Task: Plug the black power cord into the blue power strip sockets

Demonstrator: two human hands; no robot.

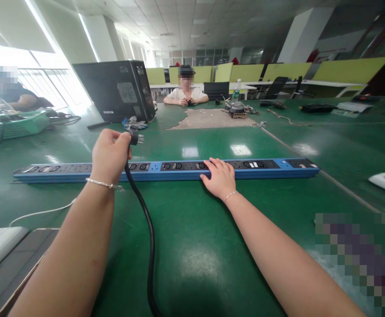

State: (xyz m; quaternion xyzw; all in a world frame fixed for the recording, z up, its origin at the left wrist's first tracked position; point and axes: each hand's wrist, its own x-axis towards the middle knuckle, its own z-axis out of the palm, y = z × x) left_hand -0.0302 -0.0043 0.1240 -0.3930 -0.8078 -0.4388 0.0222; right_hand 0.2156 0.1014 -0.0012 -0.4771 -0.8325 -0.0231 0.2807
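A long blue power strip [179, 177] with black sockets lies across the green table. Above its left part, my left hand [109, 152] is closed around a black power plug [133, 136], whose metal prongs point right. From the plug a thick black cable [150, 233] hangs down and runs toward the bottom edge of the view. My right hand [219, 177] rests on the strip right of its middle. Its fingers are spread over the top face and the thumb lies at the near side, gripping nothing loose.
A black computer case [109, 90] stands at the back left, with gloves [134, 123] beside it. Far left is a green basket [23, 125]. A fan-like metal part [236, 108] and a bottle [237, 90] stand at the back. One person [185, 90] sits opposite, another at far left.
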